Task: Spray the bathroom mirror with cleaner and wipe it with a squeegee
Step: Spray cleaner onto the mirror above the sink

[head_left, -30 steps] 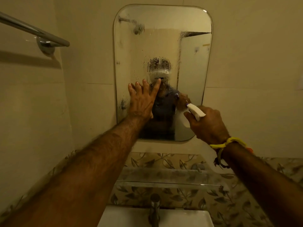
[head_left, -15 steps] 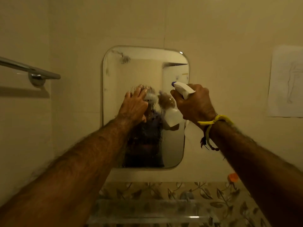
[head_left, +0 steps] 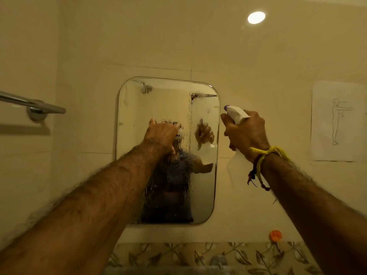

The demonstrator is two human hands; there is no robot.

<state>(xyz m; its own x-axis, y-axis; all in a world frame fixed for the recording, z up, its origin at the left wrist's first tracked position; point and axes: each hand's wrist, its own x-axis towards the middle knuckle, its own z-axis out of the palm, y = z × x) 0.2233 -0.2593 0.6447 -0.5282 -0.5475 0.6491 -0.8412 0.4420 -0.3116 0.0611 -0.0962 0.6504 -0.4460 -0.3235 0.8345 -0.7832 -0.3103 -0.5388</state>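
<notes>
The mirror (head_left: 137,120), a rounded rectangle fixed to the cream tiled wall (head_left: 158,36), sits at centre frame; droplets and wet streaks cover its middle and lower glass, densest down a vertical band right of centre. The left hand (head_left: 161,135) is raised against the glass at mid-height, fingers bent with the knuckles forward; whether it holds anything cannot be determined. The right hand (head_left: 246,133) is just beside the mirror's right edge, fingers wrapped around the neck of a white spray bottle (head_left: 236,114), whose purple-tipped nozzle points left toward the glass; the translucent bottle body hangs below the fist. A yellow cord (head_left: 264,153) and a darker thread are tied at the right wrist. Left of the mirror, a chrome towel rail (head_left: 33,105) projects from the wall. To the right, a sheet of paper (head_left: 335,121) bearing a line-drawn figure is stuck to the tiles. A round light spot (head_left: 256,17) shows high on the wall. A leaf-patterned tile border (head_left: 178,257) runs below.
</notes>
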